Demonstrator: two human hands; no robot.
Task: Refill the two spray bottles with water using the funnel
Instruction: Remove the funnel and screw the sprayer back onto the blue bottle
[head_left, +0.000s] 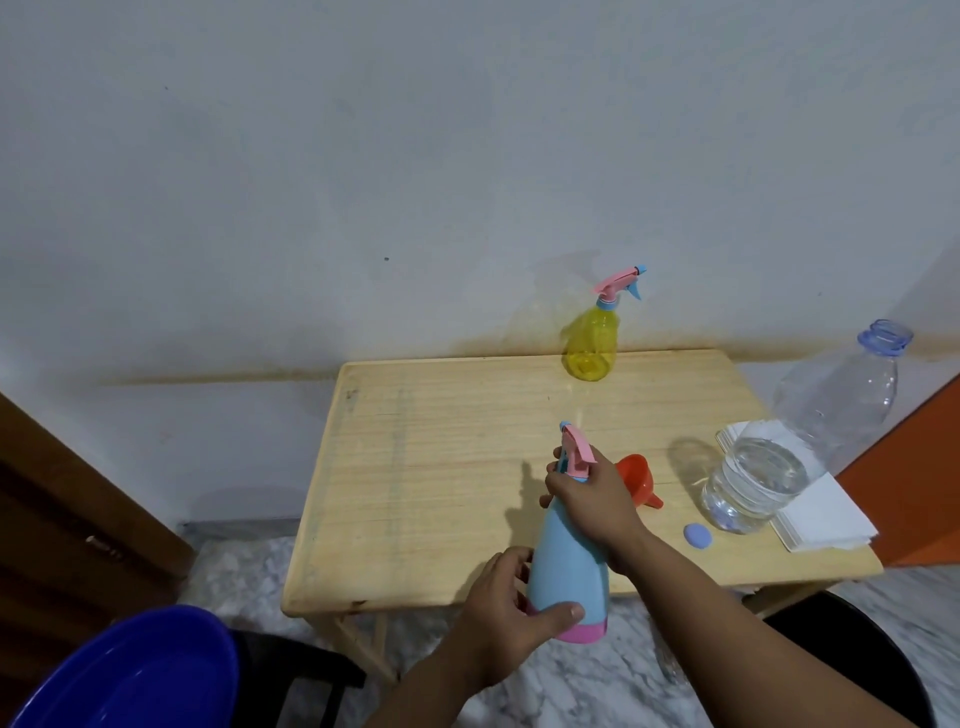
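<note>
While the left hand (511, 618) wraps its grip around the lower body of the blue spray bottle (566, 564), just above its pink base, the right hand (592, 499) closes over the neck below the pink trigger head (576, 449). Both hands hold the bottle tilted over the near edge of the wooden worktop (441, 467). Just behind the right hand, an orange funnel (639, 478) lies on its side. To its right stand an uncapped clear water bottle (789, 457), partly filled, its blue cap (697, 534) beside it, and a stack of white napkins (826, 514). At the far edge stands the yellow spray bottle (595, 338).
</note>
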